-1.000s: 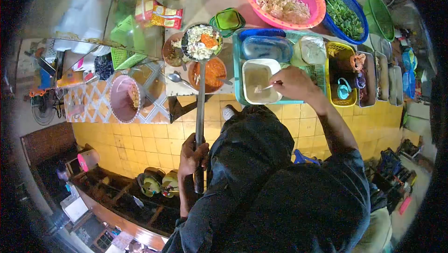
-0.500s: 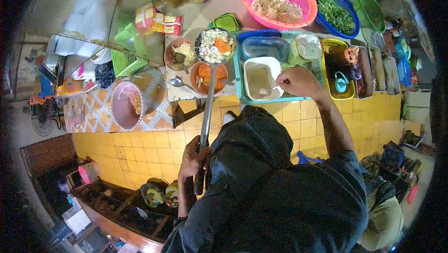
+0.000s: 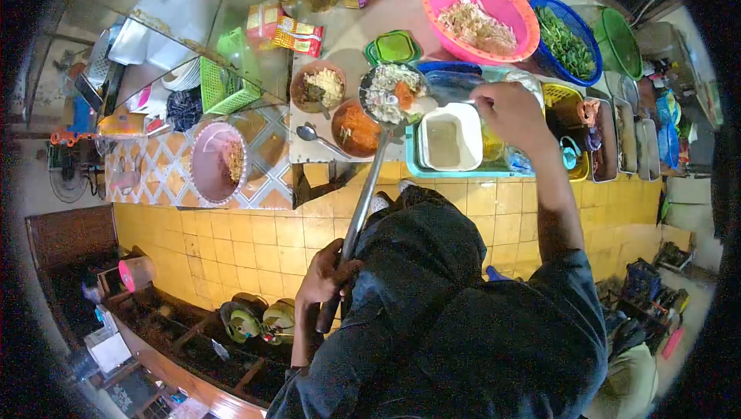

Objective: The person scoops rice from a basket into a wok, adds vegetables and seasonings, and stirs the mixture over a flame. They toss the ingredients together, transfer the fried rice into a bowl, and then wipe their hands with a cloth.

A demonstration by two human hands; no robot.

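long-handled metal ladle (image 3: pixel 370 187) | slanted | over counter (image 3: pixel 347 33) | filled with pale chopped food (image 3: pixel 384 88), orange dollop (image 3: pixel 404 95) near middle

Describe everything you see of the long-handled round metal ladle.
The long-handled round metal ladle has a wide, dark-rimmed bowl and a straight grey shaft ending in a darker grip. Its bowl holds a heap of mixed pale and greenish food with an orange-red dollop. The shaft slants toward the person, whose bare left hand wraps its lower part. The bowl is over the pale counter, near the white square plastic tub; whether it rests on anything is unclear.
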